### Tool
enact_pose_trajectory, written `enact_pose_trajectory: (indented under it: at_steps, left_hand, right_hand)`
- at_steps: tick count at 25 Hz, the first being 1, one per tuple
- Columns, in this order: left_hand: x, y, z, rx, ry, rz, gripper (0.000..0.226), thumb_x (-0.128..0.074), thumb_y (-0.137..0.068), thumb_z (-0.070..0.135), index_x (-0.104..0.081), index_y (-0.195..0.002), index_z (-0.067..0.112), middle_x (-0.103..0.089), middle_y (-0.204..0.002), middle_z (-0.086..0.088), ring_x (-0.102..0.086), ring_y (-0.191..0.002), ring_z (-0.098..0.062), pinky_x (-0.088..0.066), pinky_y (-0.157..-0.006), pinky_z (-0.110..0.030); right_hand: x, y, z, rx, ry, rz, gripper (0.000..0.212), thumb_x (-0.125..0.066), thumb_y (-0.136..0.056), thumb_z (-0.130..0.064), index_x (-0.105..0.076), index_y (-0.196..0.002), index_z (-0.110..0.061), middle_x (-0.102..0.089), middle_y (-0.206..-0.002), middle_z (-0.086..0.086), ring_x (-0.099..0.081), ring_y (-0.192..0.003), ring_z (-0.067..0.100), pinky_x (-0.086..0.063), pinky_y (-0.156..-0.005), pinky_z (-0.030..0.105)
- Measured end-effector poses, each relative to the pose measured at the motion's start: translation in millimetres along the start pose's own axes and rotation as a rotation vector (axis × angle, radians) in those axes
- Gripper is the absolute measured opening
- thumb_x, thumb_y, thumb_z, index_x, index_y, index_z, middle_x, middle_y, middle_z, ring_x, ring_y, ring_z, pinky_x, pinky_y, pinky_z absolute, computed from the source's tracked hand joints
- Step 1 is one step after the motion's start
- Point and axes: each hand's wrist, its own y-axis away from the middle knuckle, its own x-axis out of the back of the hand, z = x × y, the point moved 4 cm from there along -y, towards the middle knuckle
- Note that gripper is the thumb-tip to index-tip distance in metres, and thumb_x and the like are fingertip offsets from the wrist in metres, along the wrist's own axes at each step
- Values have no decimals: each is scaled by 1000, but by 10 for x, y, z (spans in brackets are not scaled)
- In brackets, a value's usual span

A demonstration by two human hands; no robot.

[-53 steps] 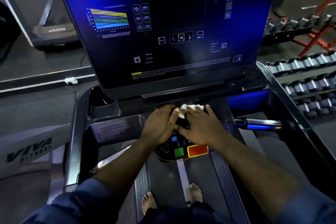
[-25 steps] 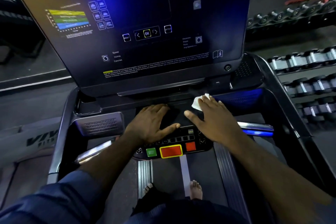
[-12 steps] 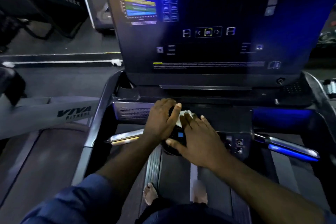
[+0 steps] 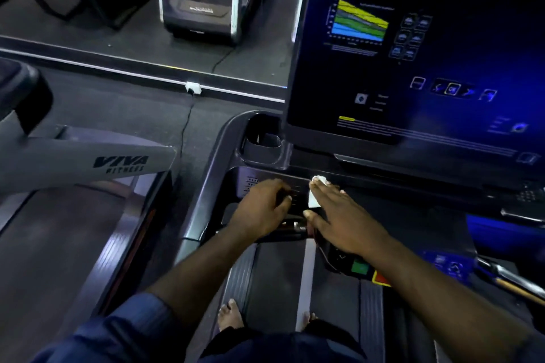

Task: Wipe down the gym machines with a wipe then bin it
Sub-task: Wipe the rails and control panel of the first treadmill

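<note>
Because a cloth that scrubs has to be pressed rather than carried, the right hand [image 4: 342, 216] lies flat over the small white crumpled wipe [image 4: 315, 190], fingers straight and close together. It pins the wipe to the dark plastic treadmill console [image 4: 418, 206] just below the big tilted touchscreen [image 4: 427, 68]. Only the wipe's far corner and a strip beside the forefinger show past the fingertips. The left hand [image 4: 262, 209] sits just beside it on the perforated speaker grille [image 4: 250, 183], knuckles up and fingers bent down toward the panel. Whether they hook an edge or merely rest there cannot be told, though the pose reads as a brace that steadies the body while the other arm sweeps. The person's bare feet [image 4: 230, 315] stand on the ribbed grey running belt [image 4: 265, 283], which explains why both arms reach forward over the square green button [image 4: 359, 267] and the red button [image 4: 379, 277]. The pressing palm lies beyond those keys, probably so that nothing gets triggered. The wiping step looks to be in hand, with the deep black cup holder [image 4: 261, 138] at the console's left corner apparently the nearest spot left. The grey machine arm marked VIVA FITNESS [image 4: 88, 162] stands well apart to the left, likely a later job. No bin is in view.
</note>
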Motion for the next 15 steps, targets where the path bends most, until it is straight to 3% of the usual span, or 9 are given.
enact_pose_trajectory:
  at_steps: [3, 5, 7, 9, 10, 12, 15]
  left_hand:
    - [119, -11, -131, -14, 27, -43, 23, -65, -100, 29, -68, -122, 21, -67, -114, 5, -62, -105, -11, -54, -94, -36]
    - [241, 6, -203, -37, 44, -38, 22, -66, -100, 28, -68, -121, 23, -66, -113, 7, -61, -104, -9, -55, -94, -36]
    - [431, 59, -307, -62, 93, 58, 18, -67, -99, 23, -71, -116, 23, -67, -108, 8, -61, -102, -9, -54, -92, -34]
    - [639, 151, -437, -55, 109, 248, 14, -69, -96, 15, -72, -109, 20, -67, -103, 8, -60, -97, -10, -51, -89, -30]
    - [729, 200, -516, -24, 103, 345, 14, -70, -94, 12, -72, -106, 18, -66, -101, 8, -59, -95, -10, -49, -87, -28]
    - [830, 314, -706, 110, 112, 490, 14, -71, -93, 10, -71, -106, 17, -65, -102, 8, -59, -96, -12, -47, -87, -27]
    - [891, 642, -1003, 447, 203, 650, 18, -68, -96, 17, -70, -113, 22, -69, -107, 6, -66, -99, -13, -52, -91, -31]
  right_hand:
    - [-14, 37, -100, -100, -23, 176, 59, -52, -101, -22, -39, -159, -26, -35, -166, -5, -34, -152, 14, -36, -122, 39]
    - [28, 30, -139, -148, 41, 263, 49, -53, -98, -14, -58, -143, -29, -62, -145, 1, -64, -125, 23, -55, -100, 42]
    - [131, -25, -176, -161, 80, 294, 44, -53, -98, -9, -65, -135, -28, -74, -121, 5, -72, -92, 27, -59, -79, 38]
    - [223, -133, -285, -103, -57, 278, 41, -58, -101, -7, -67, -137, -26, -77, -105, 8, -68, -73, 17, -55, -69, 25]
    - [242, -227, -403, -26, -154, 260, 41, -59, -102, -9, -65, -140, -26, -77, -103, 8, -68, -73, 13, -54, -69, 21]
    - [231, -494, -680, 165, -224, 281, 44, -58, -104, -12, -60, -145, -27, -76, -111, 9, -73, -88, 17, -59, -79, 30]
    - [30, -999, -1077, 410, -113, 398, 45, -53, -103, -7, -58, -146, -18, -65, -140, 10, -61, -130, 25, -53, -105, 40]
